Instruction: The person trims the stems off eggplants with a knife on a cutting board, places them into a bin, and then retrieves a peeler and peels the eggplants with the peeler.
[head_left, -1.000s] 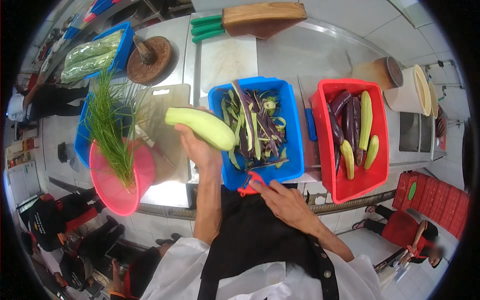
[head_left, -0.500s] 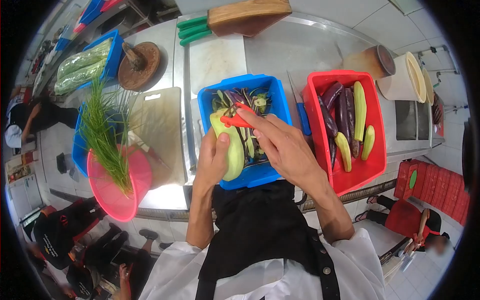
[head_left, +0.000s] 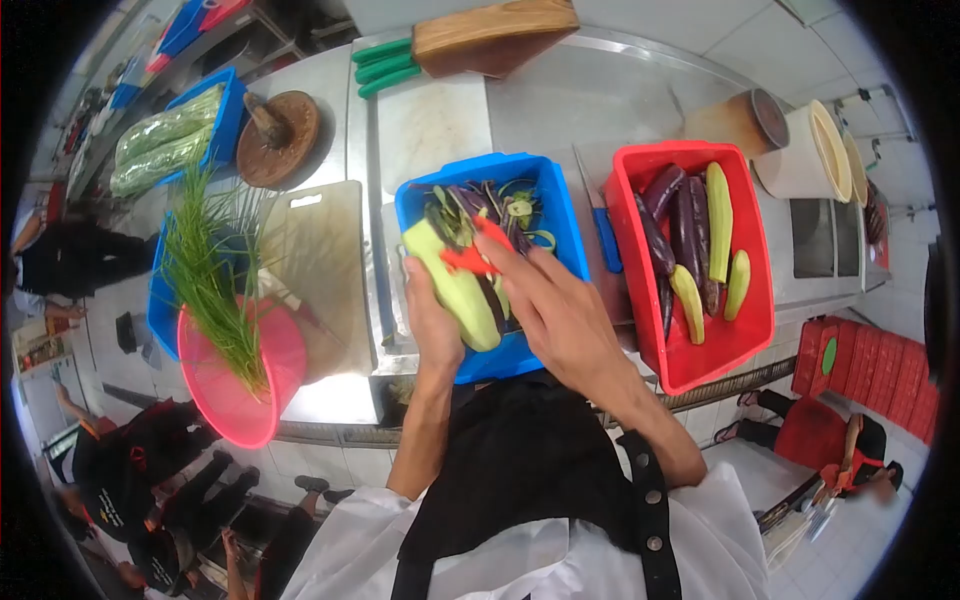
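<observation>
A peeled, pale green eggplant (head_left: 460, 300) lies slantwise over the blue basin (head_left: 572, 225), with my left hand (head_left: 434, 325) wrapped round its near left side. My right hand (head_left: 565, 315) grips a red peeler (head_left: 478, 252) close beside the eggplant's upper right side; the blade is too blurred to make out. Purple and green peelings (head_left: 515, 205) fill the basin below. To the right, a red basin (head_left: 690, 375) holds several purple eggplants (head_left: 684, 230) and several peeled ones (head_left: 718, 225).
A blue-handled knife (head_left: 606, 238) lies between the basins. On the left are a cutting board (head_left: 325, 230), a pink colander (head_left: 245, 400) with long green stalks (head_left: 215, 270), and a stone mortar (head_left: 278, 140). A knife block (head_left: 495, 38) stands behind. Other people stand beyond the counter's near side.
From resting in my left hand left of the basin, the eggplant has come over it. My right hand has brought the peeler up from the basin's near edge to the eggplant.
</observation>
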